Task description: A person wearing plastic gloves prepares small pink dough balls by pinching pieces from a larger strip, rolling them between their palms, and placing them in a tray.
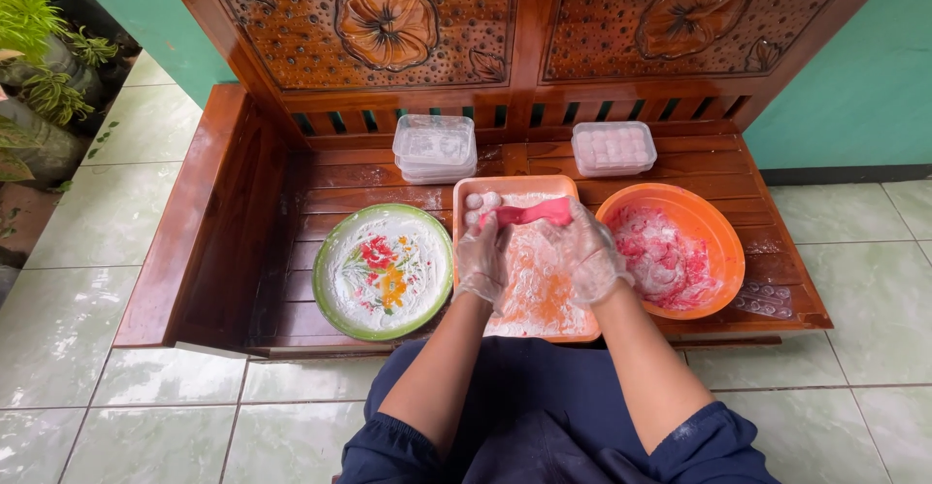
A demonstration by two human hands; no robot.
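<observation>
A stretched strip of pink dough [532, 214] is held between both gloved hands above the far end of a floured, rectangular orange plastic tray [563, 324]. The left hand [482, 259], in a thin clear plastic glove, has its fingers pinched on the strip's left end; the right hand [587, 254], gloved alike, has its fingers pinched on the right end. Small white-dusted dough balls [482, 201] are seen in the tray's far left corner. A round floral plate with a green rim [383, 270] is set just left of the tray, and a round orange bowl of pink dough [672, 249] just right, all on the carved wooden worktop [320, 168]. Clear lidded plastic boxes [434, 147] are placed behind.
</observation>
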